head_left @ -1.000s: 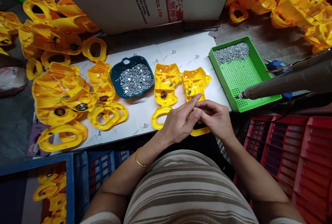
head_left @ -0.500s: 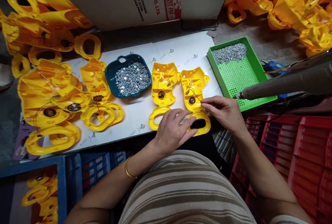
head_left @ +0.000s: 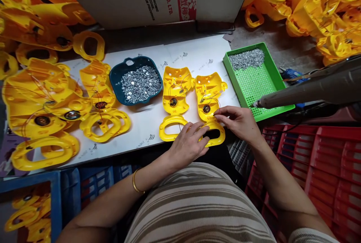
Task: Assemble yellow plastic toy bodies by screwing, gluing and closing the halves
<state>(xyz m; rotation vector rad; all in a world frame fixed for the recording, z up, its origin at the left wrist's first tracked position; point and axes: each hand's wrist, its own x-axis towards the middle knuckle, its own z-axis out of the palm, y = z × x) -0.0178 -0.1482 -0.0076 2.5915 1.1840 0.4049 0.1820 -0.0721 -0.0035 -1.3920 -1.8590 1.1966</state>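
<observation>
Two yellow plastic shells lie open side up on the table: a left shell [head_left: 176,81] and a right shell [head_left: 208,87]. Each has a ring-shaped handle, thin wires and a round dark part inside. My right hand [head_left: 237,123] is pinched at the lower right edge of the right shell, on a thin wire with a small dark end [head_left: 214,114]. Over the left side of the right shell's ring [head_left: 221,134], my left hand [head_left: 188,141] has its fingers curled around the rim; their undersides are hidden.
A dark teal tray [head_left: 113,85] holds small metal washer-like pieces. Screws fill one end of a green basket [head_left: 270,85], and a grey-brown rod-shaped tool [head_left: 304,91] reaches over it. More yellow shells [head_left: 42,96] are piled left. A carton [head_left: 118,2] stands behind; blue [head_left: 56,201] and red crates [head_left: 313,160] flank me.
My left fingers have come down and curled onto the right shell's ring. My right hand has shifted slightly left and down along the shell's edge. The whole view has shifted a little.
</observation>
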